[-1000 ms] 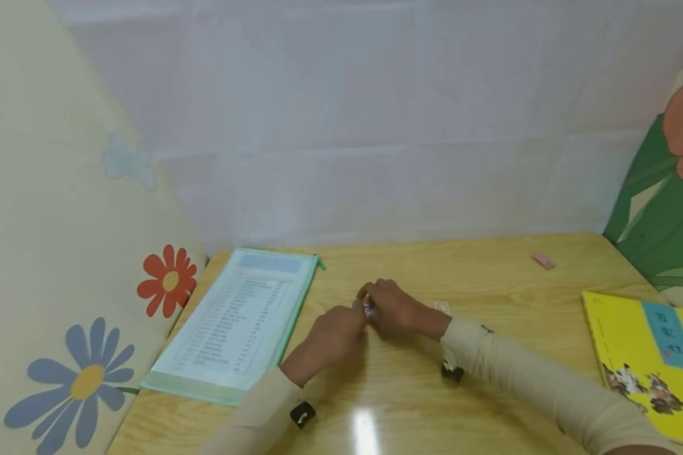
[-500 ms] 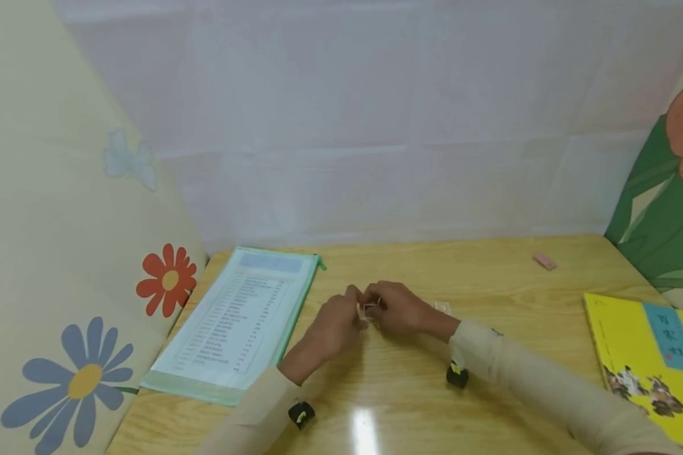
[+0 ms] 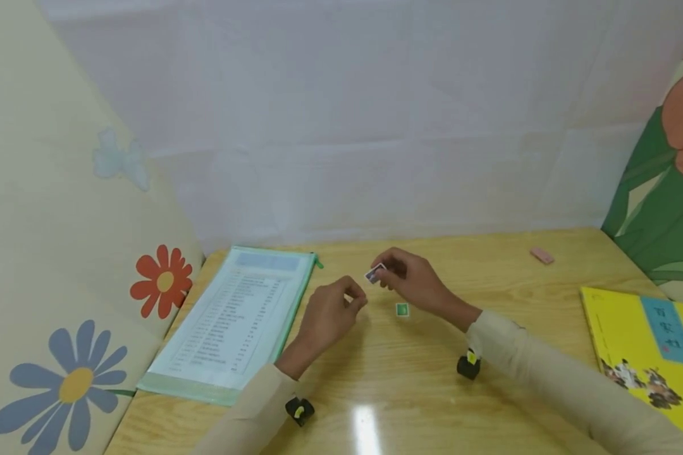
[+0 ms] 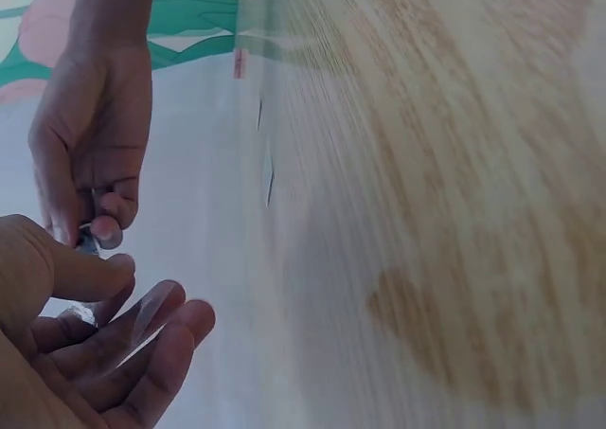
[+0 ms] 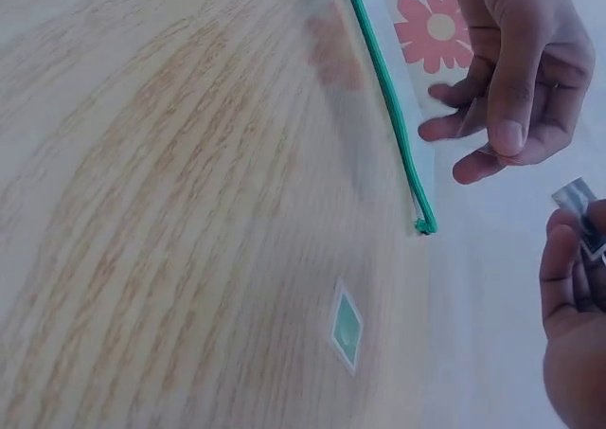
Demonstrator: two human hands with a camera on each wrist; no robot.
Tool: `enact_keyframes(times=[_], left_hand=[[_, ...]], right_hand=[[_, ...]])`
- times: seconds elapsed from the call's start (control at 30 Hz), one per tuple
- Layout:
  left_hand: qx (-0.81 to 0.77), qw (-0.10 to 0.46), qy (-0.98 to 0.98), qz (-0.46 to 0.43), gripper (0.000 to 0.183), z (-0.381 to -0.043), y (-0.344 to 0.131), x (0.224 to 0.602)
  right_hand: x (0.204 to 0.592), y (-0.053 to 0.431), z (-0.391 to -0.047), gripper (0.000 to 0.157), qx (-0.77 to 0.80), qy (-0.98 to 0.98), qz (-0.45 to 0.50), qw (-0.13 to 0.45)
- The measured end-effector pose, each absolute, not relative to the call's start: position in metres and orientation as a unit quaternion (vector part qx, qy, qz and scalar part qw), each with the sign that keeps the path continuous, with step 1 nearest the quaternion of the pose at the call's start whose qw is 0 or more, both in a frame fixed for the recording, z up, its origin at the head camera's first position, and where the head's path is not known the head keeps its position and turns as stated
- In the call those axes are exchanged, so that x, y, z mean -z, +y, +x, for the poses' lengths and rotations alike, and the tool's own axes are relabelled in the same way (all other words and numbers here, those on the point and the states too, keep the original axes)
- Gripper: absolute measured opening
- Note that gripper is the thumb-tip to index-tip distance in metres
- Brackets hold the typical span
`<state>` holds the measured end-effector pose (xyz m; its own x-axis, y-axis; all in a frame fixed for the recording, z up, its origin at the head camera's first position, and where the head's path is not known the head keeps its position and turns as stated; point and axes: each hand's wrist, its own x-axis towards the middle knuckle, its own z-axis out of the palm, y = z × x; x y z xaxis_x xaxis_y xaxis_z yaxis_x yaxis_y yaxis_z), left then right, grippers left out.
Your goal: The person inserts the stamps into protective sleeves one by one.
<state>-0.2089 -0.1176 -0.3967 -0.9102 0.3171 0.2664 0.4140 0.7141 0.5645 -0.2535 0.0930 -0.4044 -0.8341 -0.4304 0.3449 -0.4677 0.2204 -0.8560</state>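
Observation:
My right hand (image 3: 418, 281) pinches a small white-bordered picture card (image 3: 375, 273) above the table. The card shows dark grey in the right wrist view. Lower and to the left, my left hand (image 3: 329, 316) has its thumb and fingertips together. In the left wrist view a piece of clear plastic film (image 4: 147, 317) shows among its fingers; its full outline is hidden. Flat on the table between the hands lies a small green card (image 3: 402, 309) with a white border. Another thin flat piece (image 4: 260, 115) is seen edge-on behind it in the left wrist view.
A clear zip folder (image 3: 227, 322) with a printed sheet lies at the left, its green edge toward my left hand. A yellow book (image 3: 643, 366) is at the right. One pink eraser-like block (image 3: 542, 255) lies at the back right. A white-covered wall (image 3: 375, 126) stands behind the table.
The hands, together before, have come apart. My right hand has moved up and right with the picture card. The green card now shows on the table, and the pale piece near my right wrist is covered.

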Motion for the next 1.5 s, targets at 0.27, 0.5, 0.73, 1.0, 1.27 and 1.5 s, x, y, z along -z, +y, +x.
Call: enact_keyframes(times=[0.27, 0.5, 0.73, 1.0, 1.27, 1.5], left_hand=[[0.333, 0.082, -0.922, -0.177, 0.008, -0.212, -0.116, 0.397], [0.334, 0.09, -0.923, -0.172, 0.015, -0.213, -0.113, 0.397], [0.344, 0.094, -0.92, -0.164, 0.013, -0.212, -0.112, 0.397], [0.358, 0.101, -0.913, -0.167, 0.01, -0.212, -0.111, 0.396], [0.358, 0.106, -0.911, -0.173, 0.011, -0.213, -0.113, 0.396], [0.363, 0.108, -0.909, -0.173, 0.011, -0.213, -0.113, 0.396]], right_hand=[[0.4, 0.093, -0.249, 0.016, -0.559, -0.767, 0.316, 0.013], [0.401, 0.093, -0.248, 0.016, -0.542, -0.771, 0.332, 0.047], [0.399, 0.091, -0.246, 0.016, -0.544, -0.771, 0.328, 0.052], [0.396, 0.091, -0.245, 0.015, -0.538, -0.773, 0.331, 0.061], [0.393, 0.087, -0.243, 0.014, -0.531, -0.785, 0.313, 0.066], [0.395, 0.085, -0.244, 0.014, -0.517, -0.792, 0.314, 0.074]])
